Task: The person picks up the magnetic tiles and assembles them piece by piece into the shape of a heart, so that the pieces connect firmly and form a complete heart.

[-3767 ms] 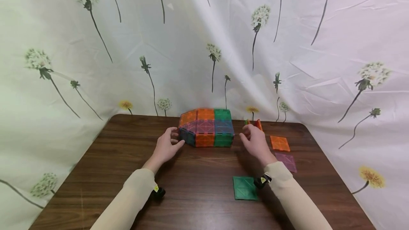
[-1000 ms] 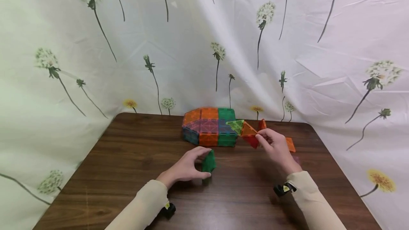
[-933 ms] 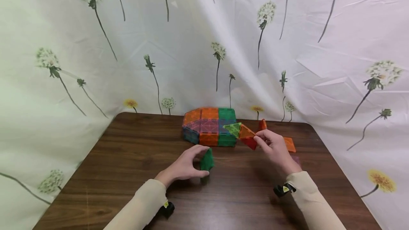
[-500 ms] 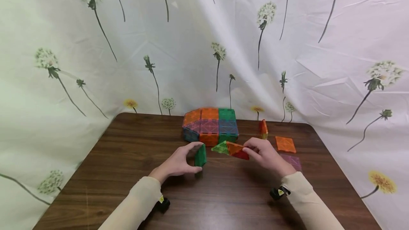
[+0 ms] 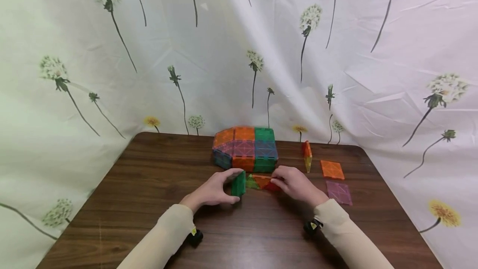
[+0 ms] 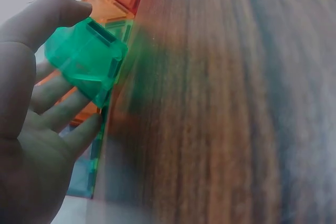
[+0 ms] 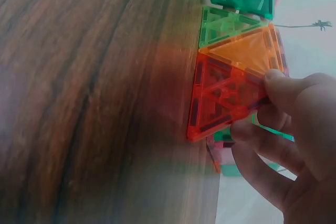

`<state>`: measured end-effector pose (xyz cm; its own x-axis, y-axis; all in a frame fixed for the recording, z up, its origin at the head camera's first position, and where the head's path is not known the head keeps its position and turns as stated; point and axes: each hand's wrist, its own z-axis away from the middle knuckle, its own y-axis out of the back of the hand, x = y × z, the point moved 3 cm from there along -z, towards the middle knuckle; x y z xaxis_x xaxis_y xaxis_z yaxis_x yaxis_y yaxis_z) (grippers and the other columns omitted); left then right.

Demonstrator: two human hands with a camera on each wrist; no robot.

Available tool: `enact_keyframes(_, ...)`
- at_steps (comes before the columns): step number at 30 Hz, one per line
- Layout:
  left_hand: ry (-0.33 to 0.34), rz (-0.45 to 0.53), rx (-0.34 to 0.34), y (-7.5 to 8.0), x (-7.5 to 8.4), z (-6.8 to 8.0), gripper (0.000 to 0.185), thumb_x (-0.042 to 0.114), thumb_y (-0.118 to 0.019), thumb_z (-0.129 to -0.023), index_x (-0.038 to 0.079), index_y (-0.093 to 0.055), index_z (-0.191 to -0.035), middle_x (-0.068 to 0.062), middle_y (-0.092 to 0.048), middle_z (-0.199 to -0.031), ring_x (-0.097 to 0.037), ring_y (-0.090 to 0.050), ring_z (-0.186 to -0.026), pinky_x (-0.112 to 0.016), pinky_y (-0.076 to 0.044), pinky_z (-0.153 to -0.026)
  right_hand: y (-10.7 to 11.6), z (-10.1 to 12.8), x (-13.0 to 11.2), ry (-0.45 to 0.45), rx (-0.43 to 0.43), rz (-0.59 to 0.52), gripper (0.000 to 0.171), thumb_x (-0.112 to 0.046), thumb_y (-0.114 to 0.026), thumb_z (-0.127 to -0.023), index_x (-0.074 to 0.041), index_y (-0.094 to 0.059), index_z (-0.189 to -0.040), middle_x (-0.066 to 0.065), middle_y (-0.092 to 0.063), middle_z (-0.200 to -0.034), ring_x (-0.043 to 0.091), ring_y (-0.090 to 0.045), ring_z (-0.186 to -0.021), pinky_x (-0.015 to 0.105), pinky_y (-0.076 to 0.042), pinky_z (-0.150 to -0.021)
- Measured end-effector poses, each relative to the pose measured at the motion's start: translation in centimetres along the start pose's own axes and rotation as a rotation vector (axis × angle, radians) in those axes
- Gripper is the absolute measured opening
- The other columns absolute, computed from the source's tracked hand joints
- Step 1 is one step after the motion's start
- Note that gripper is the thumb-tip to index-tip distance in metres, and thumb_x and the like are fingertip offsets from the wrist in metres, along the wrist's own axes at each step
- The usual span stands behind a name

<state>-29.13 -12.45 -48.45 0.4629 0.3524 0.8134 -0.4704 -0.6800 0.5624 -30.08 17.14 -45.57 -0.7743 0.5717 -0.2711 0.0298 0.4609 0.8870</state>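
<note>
My left hand [image 5: 213,188] holds a green square magnetic tile [image 5: 239,183] upright between thumb and fingers. In the left wrist view this green tile [image 6: 86,59] appears tilted. Just to its right, my right hand [image 5: 296,182] pinches a strip of joined triangular magnetic tiles [image 5: 263,181] by its upper right part. The right wrist view shows a red triangle [image 7: 223,93], an orange triangle [image 7: 249,51] and a light green triangle [image 7: 226,24] edge to edge, standing at the table surface. The light green end comes right up to the green square's edge.
Behind the hands sits a closed block of orange, green, purple and blue tiles [image 5: 244,148]. To the right, a red and yellow tile piece [image 5: 307,157] stands on edge. An orange square [image 5: 332,169] and a purple square [image 5: 339,192] lie flat on the brown table [image 5: 149,169].
My left hand has picked up the green square, earlier flat near the front. My right hand has left the block's side, gripped the triangle strip and brought it left and down against the green square.
</note>
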Motion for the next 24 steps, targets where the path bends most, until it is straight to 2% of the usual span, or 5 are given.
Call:
enact_keyframes(5,0.001,-0.004,-0.014,-0.3,-0.1,-0.3,0.079,0.020,-0.085,-0.088,0.017,-0.046,-0.156,0.000,-0.063,-0.144,-0.019,-0.058,-0.136,-0.047,-0.046,-0.113,0.0,-0.5,-0.5,-0.005,-0.014,0.028,0.005,-0.020,-0.072,-0.102,-0.017,-0.073,-0.098,-0.009,-0.066,-0.090,0.005,-0.058,-0.078,0.028,-0.056,-0.072)
enact_keyframes(17,-0.022,0.016,-0.038,-0.2,-0.3,-0.8,0.080,0.016,-0.085,-0.087,0.016,-0.047,-0.156,0.002,-0.059,-0.148,-0.019,-0.054,-0.139,-0.048,-0.044,-0.115,0.2,-1.2,-0.5,-0.028,-0.058,0.014,0.006,-0.019,-0.071,-0.103,-0.016,-0.073,-0.098,-0.007,-0.067,-0.092,0.007,-0.059,-0.080,0.030,-0.058,-0.074)
enact_keyframes(21,-0.021,0.031,-0.051,-0.2,0.0,-0.8,0.083,0.013,-0.083,-0.087,0.012,-0.042,-0.159,-0.003,-0.055,-0.152,-0.024,-0.052,-0.141,-0.051,-0.043,-0.116,0.2,-1.4,-0.4,-0.033,-0.070,0.005,0.005,-0.019,-0.071,-0.102,-0.016,-0.074,-0.099,-0.008,-0.065,-0.092,0.006,-0.059,-0.080,0.028,-0.057,-0.074)
enact_keyframes(24,-0.008,0.018,-0.053,-0.3,0.1,-0.7,0.086,0.018,-0.083,-0.089,0.007,-0.038,-0.161,-0.008,-0.049,-0.157,-0.029,-0.050,-0.143,-0.054,-0.042,-0.115,0.2,-1.5,-0.3,-0.040,-0.071,0.006,0.005,-0.019,-0.073,-0.102,-0.016,-0.076,-0.099,-0.007,-0.064,-0.093,0.006,-0.058,-0.080,0.026,-0.057,-0.074)
